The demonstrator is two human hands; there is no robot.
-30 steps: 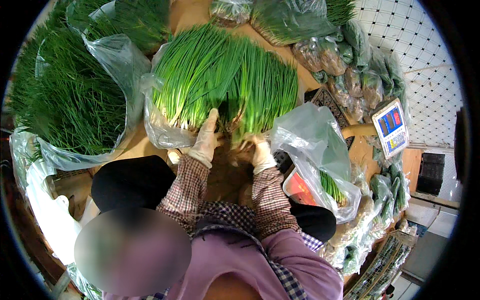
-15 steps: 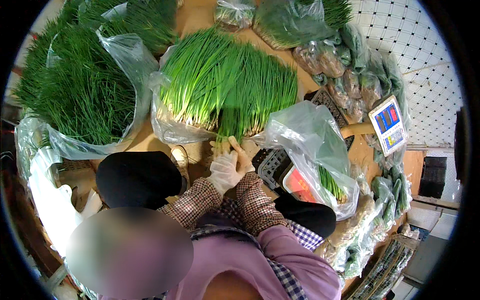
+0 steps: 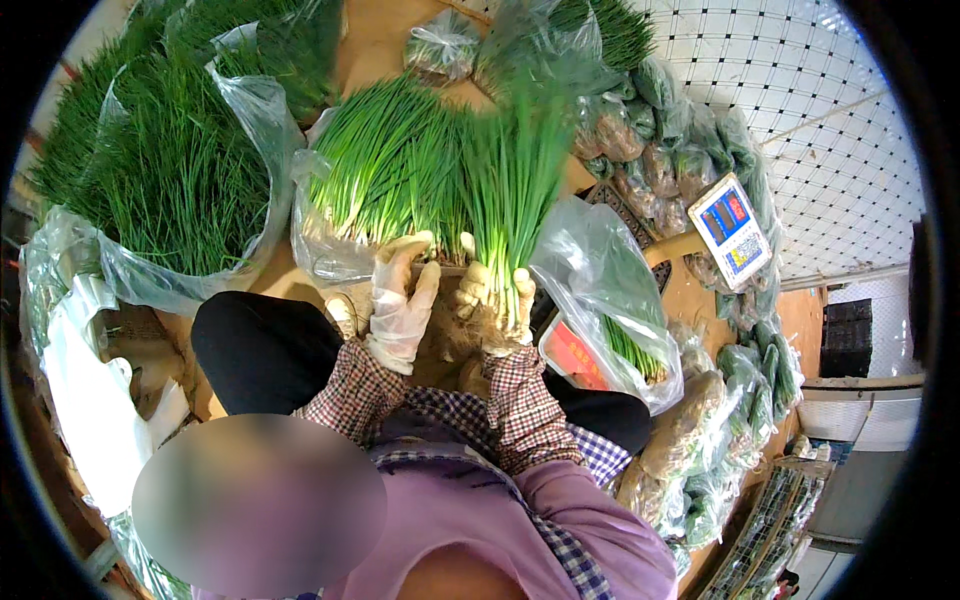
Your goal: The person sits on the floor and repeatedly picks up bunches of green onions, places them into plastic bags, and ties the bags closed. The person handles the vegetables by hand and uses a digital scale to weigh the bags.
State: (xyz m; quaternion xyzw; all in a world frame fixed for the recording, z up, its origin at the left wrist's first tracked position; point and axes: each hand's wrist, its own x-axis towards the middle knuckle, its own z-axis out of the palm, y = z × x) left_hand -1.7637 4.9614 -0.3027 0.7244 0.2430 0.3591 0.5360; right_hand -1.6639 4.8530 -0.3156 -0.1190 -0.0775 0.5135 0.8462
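My right hand (image 3: pixel 497 298), in a pale glove, is closed round a bunch of thin scallions (image 3: pixel 516 190). Their white root ends sit in the palm, and their blurred green tips point away from me. My left hand (image 3: pixel 402 300), gloved too, is apart from the bunch with its fingers spread and holds nothing. Just beyond it lies a thick pile of scallions (image 3: pixel 385 165), roots facing me, on an opened clear plastic bag (image 3: pixel 325 258). Right of the held bunch, another clear bag (image 3: pixel 590 255) with a small bundle of scallions (image 3: pixel 632 348) rests by a red-faced item (image 3: pixel 577 356).
A large bagged heap of dark greens (image 3: pixel 180 180) fills the far left. At right stands a scale display (image 3: pixel 730 230) on a post, with several bagged bundles (image 3: pixel 655 150) around it. A white plastic bag (image 3: pixel 90 390) hangs at left. My knees flank the work spot.
My hands, close together at the pile's near edge before, have moved apart. The right one has brought up a bunch of scallions; the left has opened. The whole view has shifted slightly.
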